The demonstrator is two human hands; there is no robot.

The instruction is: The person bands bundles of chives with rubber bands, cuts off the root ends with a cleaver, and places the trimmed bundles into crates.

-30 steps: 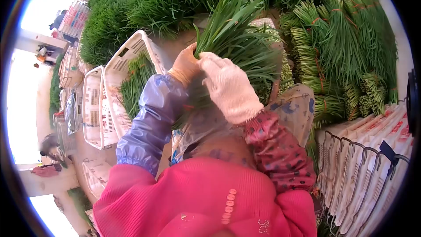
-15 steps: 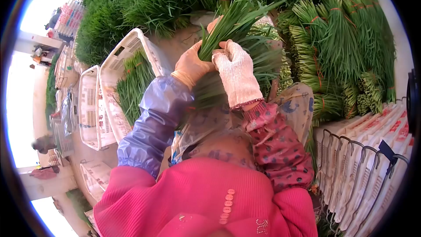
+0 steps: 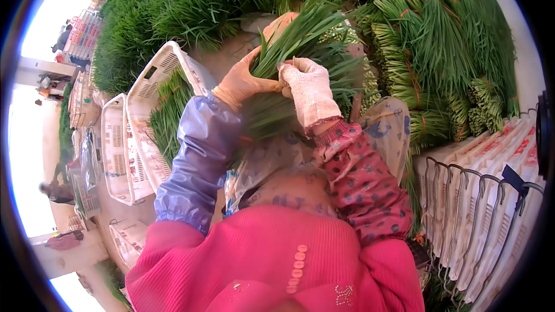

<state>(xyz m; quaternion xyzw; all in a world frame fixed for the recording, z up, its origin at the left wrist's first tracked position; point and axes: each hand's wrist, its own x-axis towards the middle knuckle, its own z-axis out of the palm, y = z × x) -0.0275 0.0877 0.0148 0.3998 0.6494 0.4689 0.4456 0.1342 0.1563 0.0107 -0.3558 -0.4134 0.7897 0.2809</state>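
In a tan rubber glove, my left hand (image 3: 241,82) is wrapped round a bunch of garlic chives (image 3: 303,33), its thumb across the near side. My right hand (image 3: 309,88), in a white knitted glove, has its fingers curled in against the same bunch, close to my left thumb. The leaves fan out upward and to the right. More loose chives (image 3: 272,117) hang blurred below my hands, above my lap. Whether my right fingers pinch leaves or a band is hidden.
A white plastic crate (image 3: 188,65) with tied chives stands at left, beside another white crate (image 3: 115,144). A large heap of chives (image 3: 191,6) lies behind. Banded bunches (image 3: 445,40) are stacked at right, above a row of white crates (image 3: 474,214) with metal handles.
My left hand has shifted slightly left, its thumb more stretched across the bunch. My right fingers are more curled in. The leaf tips have dropped and spread a little.
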